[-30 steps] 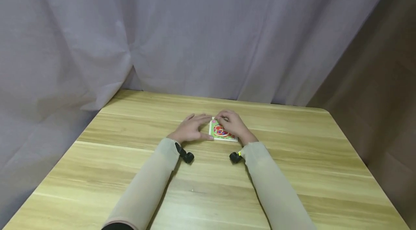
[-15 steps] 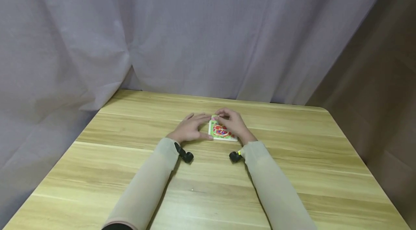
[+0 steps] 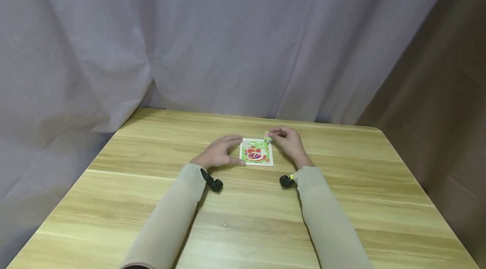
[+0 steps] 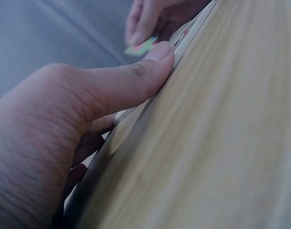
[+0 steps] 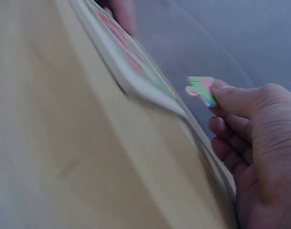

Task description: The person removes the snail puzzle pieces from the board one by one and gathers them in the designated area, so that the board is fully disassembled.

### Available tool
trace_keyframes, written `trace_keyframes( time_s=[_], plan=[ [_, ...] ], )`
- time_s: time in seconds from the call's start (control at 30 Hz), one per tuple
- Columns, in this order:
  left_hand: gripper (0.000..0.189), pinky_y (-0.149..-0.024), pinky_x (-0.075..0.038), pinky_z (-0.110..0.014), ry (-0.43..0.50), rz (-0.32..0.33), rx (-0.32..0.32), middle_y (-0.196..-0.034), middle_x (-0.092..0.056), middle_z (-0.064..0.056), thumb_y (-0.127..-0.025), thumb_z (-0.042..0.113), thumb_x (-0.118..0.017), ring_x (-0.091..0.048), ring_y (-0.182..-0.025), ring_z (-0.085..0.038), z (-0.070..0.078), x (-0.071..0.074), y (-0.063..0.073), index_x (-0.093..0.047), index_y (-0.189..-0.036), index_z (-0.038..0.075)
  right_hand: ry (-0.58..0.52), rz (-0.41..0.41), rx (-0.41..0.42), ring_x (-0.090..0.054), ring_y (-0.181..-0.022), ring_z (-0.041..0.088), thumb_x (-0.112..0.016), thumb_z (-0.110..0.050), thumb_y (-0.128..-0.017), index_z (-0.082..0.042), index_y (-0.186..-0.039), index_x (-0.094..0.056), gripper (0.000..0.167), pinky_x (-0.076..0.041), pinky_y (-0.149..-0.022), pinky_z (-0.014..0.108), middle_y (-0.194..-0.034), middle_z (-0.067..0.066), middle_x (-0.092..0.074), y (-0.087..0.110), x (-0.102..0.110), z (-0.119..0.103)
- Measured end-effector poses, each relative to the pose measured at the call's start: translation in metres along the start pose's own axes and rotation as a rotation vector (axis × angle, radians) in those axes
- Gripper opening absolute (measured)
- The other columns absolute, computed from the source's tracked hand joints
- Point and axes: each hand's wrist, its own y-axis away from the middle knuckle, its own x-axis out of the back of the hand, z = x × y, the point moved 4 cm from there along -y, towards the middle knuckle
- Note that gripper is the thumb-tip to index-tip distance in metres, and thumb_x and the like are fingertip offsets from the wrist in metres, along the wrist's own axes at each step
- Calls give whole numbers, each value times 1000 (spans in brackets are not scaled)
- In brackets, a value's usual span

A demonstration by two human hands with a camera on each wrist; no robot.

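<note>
A square jigsaw puzzle (image 3: 256,158) in a white frame, green with a red picture, lies flat on the table. A pale gap shows at its far left corner. My left hand (image 3: 217,153) spans the frame's left edge, thumb touching the near corner and straight fingers at the far one. Between thumb and forefinger, my right hand (image 3: 289,142) pinches a small green and pink puzzle piece (image 5: 201,89), raised over the frame's far right corner. One rounded knob of the piece points away from the fingers in the right wrist view.
The wooden table (image 3: 243,222) extends around the puzzle on all sides. Behind its far edge hangs a grey curtain (image 3: 228,41). A black wrist camera (image 3: 215,183) sits on the left cuff, another camera (image 3: 286,181) on the right.
The right hand has lifted the puzzle piece from the far left corner and carried it right. The puzzle has shifted slightly left, with the left hand still at its edge.
</note>
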Motion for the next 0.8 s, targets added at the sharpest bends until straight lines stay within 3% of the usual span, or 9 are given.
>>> trace_keyframes(
  time_s=[0.17, 0.33, 0.8],
  plan=[
    [98, -121, -23, -46, 20, 6, 21, -159, -39, 1, -76, 68, -74, -33, -146, -22, -3, 1, 1, -44, -153, 15, 27, 1, -34, -64, -91, 20, -76, -33, -92, -10, -106, -75, 27, -49, -82, 33, -99, 7, -74, 3, 26, 14],
    [97, -121, -23, -47, 36, -4, 30, -160, -38, 0, -77, 66, -75, -32, -147, -22, -2, 2, 1, -43, -154, 15, 50, -45, -33, -63, -97, 24, -74, -32, -93, -9, -106, -73, 26, -49, -87, 37, -102, 9, -73, 6, 37, 18],
    [99, -121, -22, -49, 50, -11, 51, -160, -36, 2, -76, 68, -74, -31, -147, -22, -4, 1, 5, -42, -155, 17, 164, -96, 11, -63, -92, 24, -71, -23, -96, -8, -103, -73, 17, -49, -84, 37, -98, 8, -73, 7, 32, 14]
  ],
)
